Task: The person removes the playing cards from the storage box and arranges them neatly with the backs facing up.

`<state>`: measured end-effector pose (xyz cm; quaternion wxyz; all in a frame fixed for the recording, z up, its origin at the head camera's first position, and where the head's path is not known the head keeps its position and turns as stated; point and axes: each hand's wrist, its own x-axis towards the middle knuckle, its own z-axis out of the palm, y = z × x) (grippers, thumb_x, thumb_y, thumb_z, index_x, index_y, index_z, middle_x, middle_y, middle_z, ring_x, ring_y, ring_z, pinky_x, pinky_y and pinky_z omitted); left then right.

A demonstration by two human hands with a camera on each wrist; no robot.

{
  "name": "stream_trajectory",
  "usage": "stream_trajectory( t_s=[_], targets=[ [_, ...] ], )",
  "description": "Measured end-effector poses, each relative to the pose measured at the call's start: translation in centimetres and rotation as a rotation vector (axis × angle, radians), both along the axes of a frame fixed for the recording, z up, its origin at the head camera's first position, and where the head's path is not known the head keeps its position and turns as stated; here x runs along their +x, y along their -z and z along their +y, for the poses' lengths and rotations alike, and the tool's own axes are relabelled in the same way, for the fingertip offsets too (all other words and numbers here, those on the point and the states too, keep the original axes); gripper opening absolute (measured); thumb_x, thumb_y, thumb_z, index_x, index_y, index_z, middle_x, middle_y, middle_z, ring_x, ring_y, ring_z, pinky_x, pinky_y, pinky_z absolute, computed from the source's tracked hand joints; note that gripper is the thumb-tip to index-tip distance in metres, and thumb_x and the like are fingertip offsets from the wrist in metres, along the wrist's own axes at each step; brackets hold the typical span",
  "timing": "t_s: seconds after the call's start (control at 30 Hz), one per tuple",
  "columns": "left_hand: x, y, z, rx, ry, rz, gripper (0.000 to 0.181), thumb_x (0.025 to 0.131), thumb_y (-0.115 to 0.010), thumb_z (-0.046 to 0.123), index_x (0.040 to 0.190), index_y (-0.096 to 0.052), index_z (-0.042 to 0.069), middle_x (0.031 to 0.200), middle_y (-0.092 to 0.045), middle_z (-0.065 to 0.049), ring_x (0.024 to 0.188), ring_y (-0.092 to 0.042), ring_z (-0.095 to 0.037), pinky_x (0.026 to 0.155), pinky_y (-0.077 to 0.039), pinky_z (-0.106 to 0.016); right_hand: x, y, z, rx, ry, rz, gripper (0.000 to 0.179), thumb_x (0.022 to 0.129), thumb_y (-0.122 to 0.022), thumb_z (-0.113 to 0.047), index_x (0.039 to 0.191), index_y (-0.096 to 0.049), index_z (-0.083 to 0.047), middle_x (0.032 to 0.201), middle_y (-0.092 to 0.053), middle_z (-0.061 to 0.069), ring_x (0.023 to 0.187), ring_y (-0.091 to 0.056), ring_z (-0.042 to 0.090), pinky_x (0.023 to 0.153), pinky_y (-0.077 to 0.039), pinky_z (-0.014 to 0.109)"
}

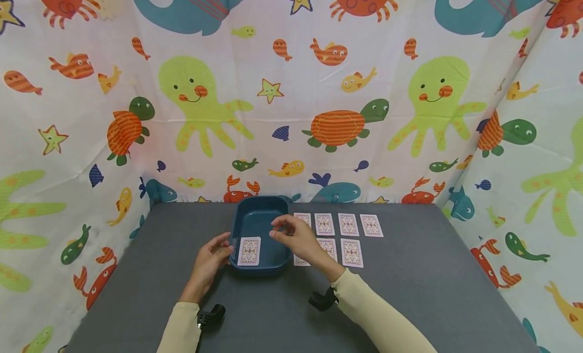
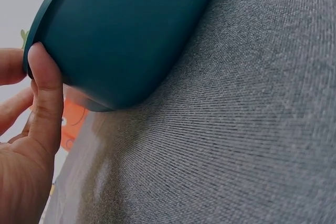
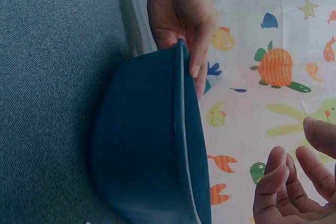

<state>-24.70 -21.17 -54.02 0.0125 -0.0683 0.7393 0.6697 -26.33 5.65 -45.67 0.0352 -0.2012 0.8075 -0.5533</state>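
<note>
My left hand [image 1: 210, 262] grips the near-left rim of a dark blue plastic basin [image 1: 261, 270]; in the left wrist view its thumb [image 2: 46, 72] lies against the outer wall with the fingers over the edge. Inside, a patterned playing card [image 1: 249, 251] lies back up near the front left. Over the right side of the basin is my right hand [image 1: 298, 237], its fingers loosely bent with nothing between them. The right wrist view shows those fingers [image 3: 273, 187] apart from the rim.
Several matching cards [image 1: 348, 225] lie back up in two rows right of the basin; the right forearm partly covers the front row [image 1: 352, 253]. A grey cloth-covered table [image 1: 410, 282] bears everything. Behind it hangs a sea-animal curtain [image 1: 282, 120].
</note>
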Motion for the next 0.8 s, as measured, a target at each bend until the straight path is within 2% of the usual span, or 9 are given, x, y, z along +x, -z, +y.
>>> stream_trajectory(
  t_s=[0.4,0.63,0.8],
  targets=[
    [-0.3,-0.1,-0.1,0.015,0.007,-0.006,0.046,0.095,-0.061,0.012,0.140,-0.053,0.014,0.126,-0.049,-0.015,0.101,-0.055,-0.023,0.074,-0.054,-0.028,-0.9,0.6,-2.0,0.047,0.049,-0.044,0.024,0.091,-0.070,-0.032,0.112,-0.066,-0.021,0.111,-0.067,0.003,0.093,-0.061,0.017,0.075,-0.052,0.029],
    [-0.4,0.1,-0.1,0.019,0.010,-0.001,0.046,0.095,-0.061,0.013,0.140,-0.053,0.014,0.126,-0.049,-0.014,0.101,-0.055,-0.022,0.074,-0.054,-0.028,-1.5,0.9,-3.2,0.062,0.072,-0.050,0.025,0.090,-0.071,-0.031,0.112,-0.067,-0.019,0.113,-0.066,0.005,0.097,-0.062,0.020,0.078,-0.054,0.032],
    [-0.4,0.2,-0.2,0.031,0.008,0.000,0.046,0.095,-0.061,0.012,0.140,-0.053,0.015,0.127,-0.049,-0.015,0.102,-0.055,-0.024,0.073,-0.054,-0.028,-2.2,1.8,-4.0,0.070,0.086,-0.052,0.026,0.090,-0.071,-0.031,0.112,-0.067,-0.018,0.115,-0.066,0.009,0.099,-0.062,0.024,0.080,-0.053,0.034]
  ],
)
